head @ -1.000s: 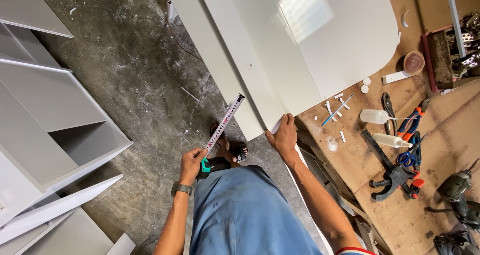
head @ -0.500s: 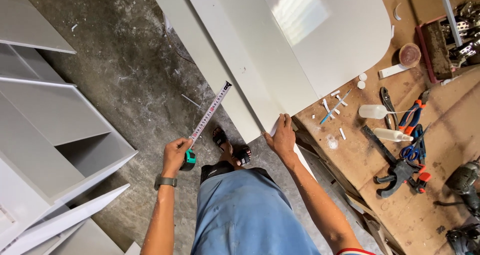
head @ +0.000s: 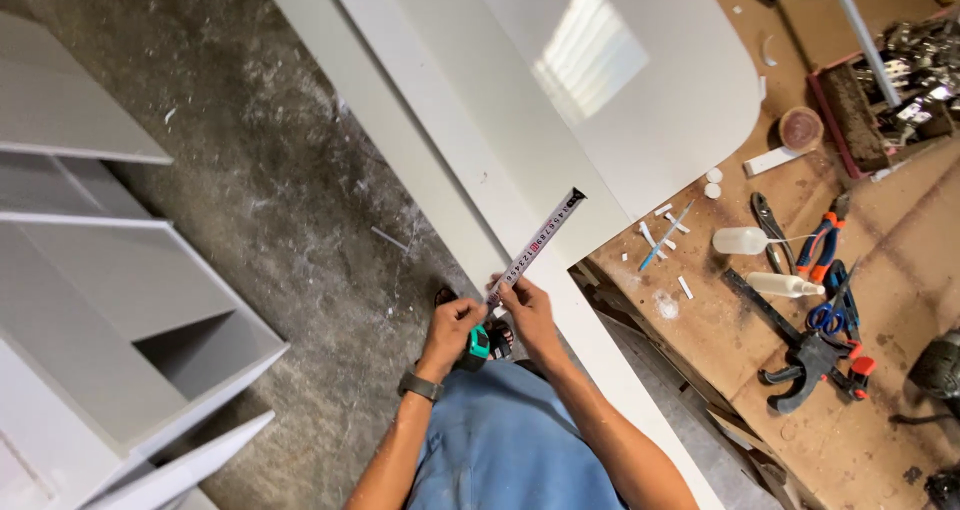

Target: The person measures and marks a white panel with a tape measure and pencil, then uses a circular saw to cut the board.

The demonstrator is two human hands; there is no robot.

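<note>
We are gripping a tape measure [head: 478, 342] in our left hand [head: 452, 322]; our right hand [head: 520, 305] is pinching its blade [head: 540, 240] over the white board [head: 520, 110] at the counter [head: 850, 370] edge.

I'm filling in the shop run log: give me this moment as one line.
left hand: grips tape measure case | right hand: pinches extended tape blade | blade tip: over white panel | beside: workbench
</note>
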